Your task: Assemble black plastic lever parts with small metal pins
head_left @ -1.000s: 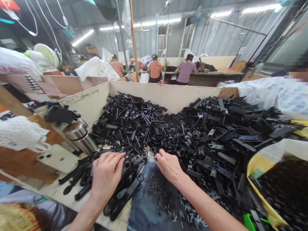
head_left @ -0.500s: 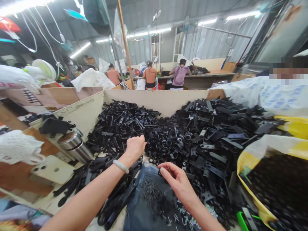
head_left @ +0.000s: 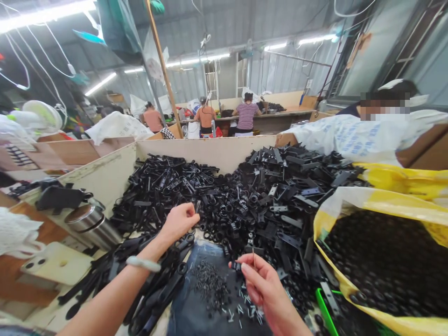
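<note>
My left hand [head_left: 179,220], a pale bangle on its wrist, is closed in a pinch at the front of the heaped black parts [head_left: 168,179]. A small dark sliver shows at its fingertips, too little to name. Lower and to the right, my right hand [head_left: 261,282] pinches a small black plastic part [head_left: 236,266] between thumb and fingers. A thin metal pin [head_left: 253,256] stands up between the same fingers. Beneath the hands is a dark mat [head_left: 189,308] bearing a pile of small dark screws [head_left: 210,282] and scattered silver pins [head_left: 245,308].
Long black handles [head_left: 157,294] lie left of the mat, near a steel flask [head_left: 93,226]. To the right are flat black pieces [head_left: 301,200], a yellow-edged sack [head_left: 324,217] of small black parts and a green tray [head_left: 325,310]. Several people sit beyond the wooden partition [head_left: 224,151].
The view has swung to the right. My left hand has turned, showing its pinched fingertips. My right hand has tilted up, bringing the small black part into clearer sight.
</note>
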A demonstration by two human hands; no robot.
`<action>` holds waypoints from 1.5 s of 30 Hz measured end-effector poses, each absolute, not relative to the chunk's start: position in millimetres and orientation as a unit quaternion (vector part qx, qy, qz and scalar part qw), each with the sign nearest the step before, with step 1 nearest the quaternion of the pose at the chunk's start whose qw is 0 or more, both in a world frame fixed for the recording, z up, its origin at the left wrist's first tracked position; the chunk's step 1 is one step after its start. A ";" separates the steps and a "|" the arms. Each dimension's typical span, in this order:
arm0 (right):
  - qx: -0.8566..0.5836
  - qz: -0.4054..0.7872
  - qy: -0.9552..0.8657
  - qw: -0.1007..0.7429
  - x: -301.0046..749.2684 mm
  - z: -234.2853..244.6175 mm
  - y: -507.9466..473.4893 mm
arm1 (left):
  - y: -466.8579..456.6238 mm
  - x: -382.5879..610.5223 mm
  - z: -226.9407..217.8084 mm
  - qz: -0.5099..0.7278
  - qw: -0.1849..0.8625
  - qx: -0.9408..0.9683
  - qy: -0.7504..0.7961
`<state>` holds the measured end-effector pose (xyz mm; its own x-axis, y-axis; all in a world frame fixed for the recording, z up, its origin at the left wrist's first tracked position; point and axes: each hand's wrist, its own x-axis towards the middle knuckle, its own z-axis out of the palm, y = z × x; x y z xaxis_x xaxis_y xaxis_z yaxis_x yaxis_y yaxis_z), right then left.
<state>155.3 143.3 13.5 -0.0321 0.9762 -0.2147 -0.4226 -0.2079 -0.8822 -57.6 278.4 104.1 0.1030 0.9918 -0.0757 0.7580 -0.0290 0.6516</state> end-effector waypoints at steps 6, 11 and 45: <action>-0.472 0.568 -0.395 0.546 169.8 31.7 128.0 | 189.7 -32.3 76.0 0.264 0.591 0.549 0.529; -0.528 0.470 -0.482 0.518 176.3 20.3 107.9 | 125.7 -12.2 35.8 0.322 0.793 0.298 0.422; -0.488 0.312 -0.721 0.380 182.1 0.5 60.0 | 65.0 -8.0 23.3 0.215 0.776 0.377 0.457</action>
